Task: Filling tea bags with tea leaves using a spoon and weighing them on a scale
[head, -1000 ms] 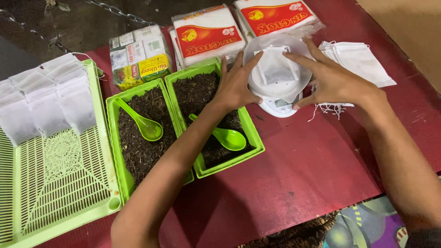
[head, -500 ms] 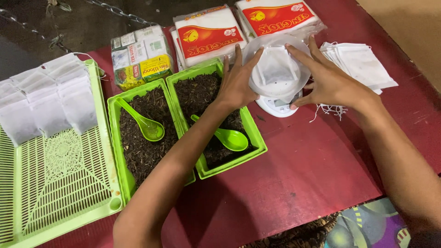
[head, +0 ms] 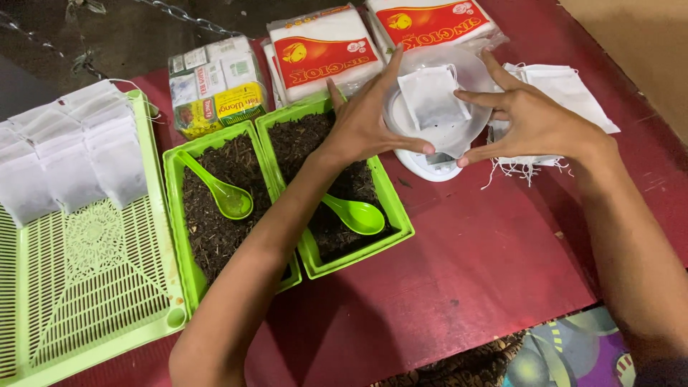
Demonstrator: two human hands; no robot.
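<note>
A small white filter bag (head: 432,100) with dark contents lies flat in a round white dish (head: 459,140) that sits on a small white scale (head: 428,167). My left hand (head: 365,122) is spread against the dish's left rim, reaching across a green tray of loose dark tea (head: 326,154). My right hand (head: 537,122) is at the dish's right side with fingers apart, its fingertips touching the bag's edge and the rim. Neither hand grips anything.
A second green tray of tea (head: 215,215) lies to the left; each tray holds a green spoon (head: 228,197), (head: 356,213). A green slatted tray (head: 93,287) carries filled bags (head: 72,150). Empty bags (head: 566,86), red-and-white packets (head: 322,50) and a tea pack (head: 215,86) lie behind.
Both hands were closed around the bag over the dish. Now the bag lies flat in the dish and the fingers have spread away from it.
</note>
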